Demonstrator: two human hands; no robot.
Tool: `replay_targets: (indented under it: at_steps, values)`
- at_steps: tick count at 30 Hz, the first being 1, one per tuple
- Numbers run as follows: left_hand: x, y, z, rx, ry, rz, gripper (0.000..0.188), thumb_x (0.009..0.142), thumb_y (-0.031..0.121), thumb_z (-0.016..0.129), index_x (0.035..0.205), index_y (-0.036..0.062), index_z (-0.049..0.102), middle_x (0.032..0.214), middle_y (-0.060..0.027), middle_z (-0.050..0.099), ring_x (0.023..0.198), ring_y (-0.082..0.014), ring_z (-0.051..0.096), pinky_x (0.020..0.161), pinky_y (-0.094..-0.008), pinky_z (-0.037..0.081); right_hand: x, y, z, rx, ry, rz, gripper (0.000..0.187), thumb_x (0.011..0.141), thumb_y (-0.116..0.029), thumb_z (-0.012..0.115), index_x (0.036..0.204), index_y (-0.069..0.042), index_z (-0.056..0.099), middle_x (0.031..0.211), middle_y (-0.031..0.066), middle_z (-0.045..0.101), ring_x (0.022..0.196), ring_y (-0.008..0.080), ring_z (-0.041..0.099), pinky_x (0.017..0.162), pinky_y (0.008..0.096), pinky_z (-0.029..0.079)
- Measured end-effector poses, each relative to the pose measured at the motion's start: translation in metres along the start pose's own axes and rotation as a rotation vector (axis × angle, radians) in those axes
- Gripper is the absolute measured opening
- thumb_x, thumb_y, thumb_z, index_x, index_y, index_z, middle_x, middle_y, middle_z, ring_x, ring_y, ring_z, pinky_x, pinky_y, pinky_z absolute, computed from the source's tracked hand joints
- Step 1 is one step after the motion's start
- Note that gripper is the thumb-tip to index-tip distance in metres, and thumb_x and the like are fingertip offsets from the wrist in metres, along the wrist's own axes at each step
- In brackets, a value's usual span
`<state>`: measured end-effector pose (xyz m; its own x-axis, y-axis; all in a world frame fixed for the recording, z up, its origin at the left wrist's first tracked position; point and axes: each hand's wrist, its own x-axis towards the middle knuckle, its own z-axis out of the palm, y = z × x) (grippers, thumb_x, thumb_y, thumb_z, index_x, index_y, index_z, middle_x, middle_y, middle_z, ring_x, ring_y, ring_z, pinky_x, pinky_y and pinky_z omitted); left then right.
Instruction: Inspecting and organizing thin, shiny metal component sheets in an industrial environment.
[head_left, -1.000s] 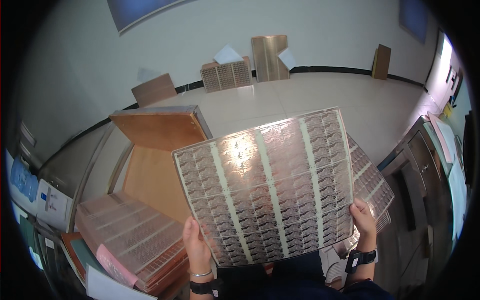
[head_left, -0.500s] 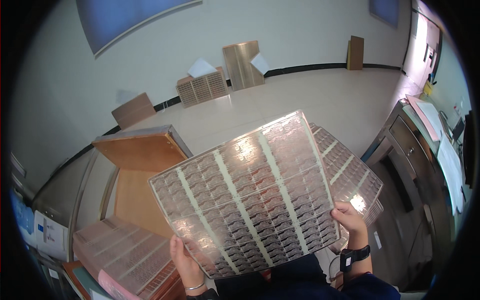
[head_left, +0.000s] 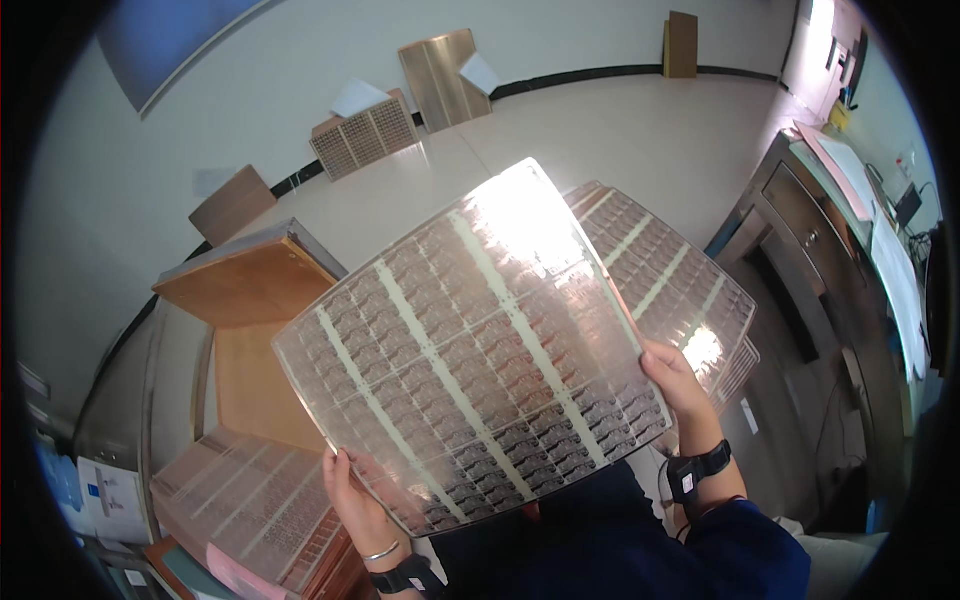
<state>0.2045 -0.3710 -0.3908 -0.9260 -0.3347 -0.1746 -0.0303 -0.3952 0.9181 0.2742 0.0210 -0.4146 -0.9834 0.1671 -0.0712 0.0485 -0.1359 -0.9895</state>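
Observation:
A large shiny, copper-toned circuit board panel (head_left: 440, 370) with rows of repeated dark patterns and pale strips is held up tilted in front of me. My left hand (head_left: 358, 510) grips its lower left edge, fingers closed on the rim. On the opposite edge, my right hand (head_left: 680, 382) pinches the panel at the right side. Strong glare washes out its far corner. Partly behind it, to the right, lies a pile of similar panels (head_left: 690, 270). At lower left, more patterned panels (head_left: 230, 490) sit stacked, with a pink sheet (head_left: 240, 572) beside them.
A wooden-faced box or stand (head_left: 240, 280) rises at the left. Along the far wall lean boards (head_left: 440, 85) and a patterned panel (head_left: 365, 140). A metal desk (head_left: 810, 220) with papers and cables stands at the right. A white box (head_left: 112, 500) is at far left.
The held panel has shifted slightly up and left in the view and turned a little. Glare on its far corner has grown much brighter. Both hands keep their grip; the background has shifted too.

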Motion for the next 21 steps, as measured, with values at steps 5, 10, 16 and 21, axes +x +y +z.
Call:
replay_targets:
  at_steps: [5, 10, 16, 21]
  values:
    - [0.012, -0.011, -0.021, 0.026, -0.064, -0.006, 0.019, 0.090, 0.013, 0.050, 0.107, 0.0055, 0.053, 0.084, 0.0005, 0.056, 0.072, -0.0076, 0.053, 0.062, -0.0210, 0.043, 0.010, -0.006, 0.015, 0.095, 0.044, -0.020, 0.044, 0.091, -0.028, 0.051, 0.125, -0.001, 0.049, 0.118, 0.0062, 0.056, 0.105, 0.0137, 0.051, 0.091, 0.0272, 0.038]
    - [0.014, -0.011, -0.030, 0.031, -0.057, -0.068, 0.023, 0.088, 0.013, 0.052, 0.109, 0.0057, 0.053, 0.085, 0.0003, 0.056, 0.072, -0.0075, 0.053, 0.059, -0.0201, 0.042, 0.017, -0.013, 0.023, 0.198, 0.049, -0.039, 0.043, 0.092, -0.028, 0.050, 0.126, -0.002, 0.048, 0.120, 0.0086, 0.055, 0.107, 0.0151, 0.052, 0.092, 0.0282, 0.040]
    - [0.007, -0.006, -0.017, 0.041, -0.036, -0.104, 0.025, 0.088, 0.015, 0.052, 0.111, 0.0050, 0.053, 0.086, 0.0006, 0.056, 0.073, -0.0076, 0.052, 0.059, -0.0200, 0.042, 0.016, -0.014, 0.027, 0.248, 0.085, 0.022, 0.042, 0.092, -0.028, 0.048, 0.126, -0.003, 0.048, 0.118, 0.0085, 0.056, 0.106, 0.0139, 0.053, 0.090, 0.0268, 0.042]
    - [0.009, -0.006, -0.022, 0.086, -0.026, -0.133, 0.030, 0.086, 0.015, 0.054, 0.114, 0.0041, 0.052, 0.088, 0.0016, 0.053, 0.077, -0.0067, 0.049, 0.064, -0.0193, 0.039, 0.018, -0.008, 0.023, 0.214, 0.065, -0.019, 0.041, 0.093, -0.028, 0.047, 0.126, -0.003, 0.049, 0.118, 0.0080, 0.056, 0.105, 0.0137, 0.053, 0.089, 0.0263, 0.042]
